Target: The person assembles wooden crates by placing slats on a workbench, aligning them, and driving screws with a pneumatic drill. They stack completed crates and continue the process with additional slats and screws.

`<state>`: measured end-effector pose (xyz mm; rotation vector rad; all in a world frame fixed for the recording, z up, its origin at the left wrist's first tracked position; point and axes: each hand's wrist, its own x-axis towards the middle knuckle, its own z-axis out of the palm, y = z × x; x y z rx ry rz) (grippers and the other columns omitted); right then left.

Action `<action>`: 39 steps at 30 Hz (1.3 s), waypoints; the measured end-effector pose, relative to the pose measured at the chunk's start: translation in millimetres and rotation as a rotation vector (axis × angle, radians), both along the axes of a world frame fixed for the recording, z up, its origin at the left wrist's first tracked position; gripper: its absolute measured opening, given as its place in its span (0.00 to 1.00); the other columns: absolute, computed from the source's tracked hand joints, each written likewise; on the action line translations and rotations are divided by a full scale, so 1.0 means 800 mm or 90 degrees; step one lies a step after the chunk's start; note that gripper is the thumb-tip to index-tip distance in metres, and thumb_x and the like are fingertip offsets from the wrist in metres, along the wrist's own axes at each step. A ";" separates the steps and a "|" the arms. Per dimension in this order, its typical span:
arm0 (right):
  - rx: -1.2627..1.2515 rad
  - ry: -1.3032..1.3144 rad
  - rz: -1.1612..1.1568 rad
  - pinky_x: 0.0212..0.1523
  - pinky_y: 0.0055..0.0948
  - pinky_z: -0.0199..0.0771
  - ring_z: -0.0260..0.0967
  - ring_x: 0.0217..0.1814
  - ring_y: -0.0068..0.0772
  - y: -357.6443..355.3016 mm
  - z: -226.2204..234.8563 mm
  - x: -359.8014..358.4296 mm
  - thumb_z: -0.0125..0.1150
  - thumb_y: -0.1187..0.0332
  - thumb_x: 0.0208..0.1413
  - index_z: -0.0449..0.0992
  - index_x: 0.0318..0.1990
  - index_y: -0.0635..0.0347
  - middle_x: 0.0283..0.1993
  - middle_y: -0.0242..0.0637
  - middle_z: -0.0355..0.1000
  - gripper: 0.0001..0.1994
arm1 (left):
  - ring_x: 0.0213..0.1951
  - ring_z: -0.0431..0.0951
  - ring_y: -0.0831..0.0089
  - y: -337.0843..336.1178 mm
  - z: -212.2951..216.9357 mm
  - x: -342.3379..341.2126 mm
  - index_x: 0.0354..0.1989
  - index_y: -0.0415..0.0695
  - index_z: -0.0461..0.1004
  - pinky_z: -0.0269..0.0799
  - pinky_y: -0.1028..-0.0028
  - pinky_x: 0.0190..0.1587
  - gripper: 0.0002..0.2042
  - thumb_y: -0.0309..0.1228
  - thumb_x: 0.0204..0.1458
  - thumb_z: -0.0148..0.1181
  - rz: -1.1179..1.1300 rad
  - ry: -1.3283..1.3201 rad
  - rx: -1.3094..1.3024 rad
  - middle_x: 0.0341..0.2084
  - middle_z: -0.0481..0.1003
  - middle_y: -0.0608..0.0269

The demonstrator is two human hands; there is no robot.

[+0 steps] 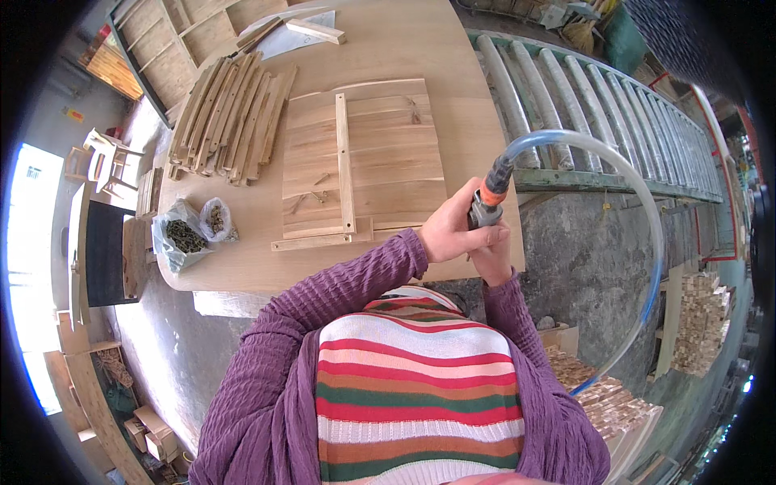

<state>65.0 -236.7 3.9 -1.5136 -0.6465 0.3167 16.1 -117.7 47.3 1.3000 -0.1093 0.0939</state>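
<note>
both hands meet at the table's near right edge. the left hand [449,230] is wrapped tight round the grey-and-orange hose coupling [489,198]; the right hand [491,257], just beneath, seems curled shut on its lower part, though it is half hidden. best to hold the coupling straight, clear hose [638,202] unkinked, with the slatted wooden panel [380,153] beyond the fingertips.
</note>
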 end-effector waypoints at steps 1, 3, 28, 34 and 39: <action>0.026 0.030 0.011 0.38 0.23 0.70 0.68 0.35 0.21 -0.001 -0.001 0.002 0.65 0.69 0.42 0.68 0.49 0.63 0.33 0.30 0.72 0.23 | 0.48 0.65 0.69 0.002 -0.003 0.002 0.58 0.42 0.53 0.62 0.68 0.52 0.36 0.35 0.42 0.67 0.027 -0.034 0.067 0.41 0.65 0.58; 0.063 0.081 -0.083 0.36 0.23 0.69 0.68 0.34 0.20 -0.005 -0.010 0.005 0.64 0.71 0.42 0.70 0.46 0.64 0.32 0.29 0.71 0.20 | 0.50 0.63 0.69 -0.001 -0.006 0.002 0.59 0.43 0.54 0.60 0.67 0.54 0.39 0.41 0.41 0.69 0.120 -0.158 0.188 0.44 0.64 0.59; 0.116 -0.214 -0.169 0.33 0.27 0.67 0.65 0.24 0.26 -0.049 0.018 0.044 0.54 0.72 0.48 0.66 0.37 0.66 0.20 0.35 0.67 0.09 | 0.30 0.75 0.59 0.191 -0.106 -0.114 0.47 0.42 0.62 0.70 0.64 0.35 0.33 0.53 0.40 0.63 0.461 0.401 0.656 0.23 0.73 0.53; 0.067 -0.072 -0.148 0.36 0.25 0.68 0.66 0.26 0.22 -0.037 0.010 0.026 0.59 0.70 0.45 0.66 0.44 0.71 0.24 0.34 0.68 0.19 | 0.32 0.76 0.64 0.219 -0.115 -0.090 0.56 0.46 0.55 0.72 0.66 0.31 0.28 0.40 0.48 0.57 0.452 0.323 0.302 0.31 0.72 0.54; 0.048 -0.030 -0.107 0.35 0.21 0.66 0.64 0.28 0.17 -0.036 0.003 0.026 0.62 0.73 0.42 0.67 0.44 0.68 0.29 0.32 0.69 0.20 | 0.29 0.73 0.71 0.214 -0.089 -0.070 0.60 0.47 0.50 0.71 0.69 0.25 0.28 0.33 0.51 0.54 0.397 0.413 -0.088 0.35 0.68 0.58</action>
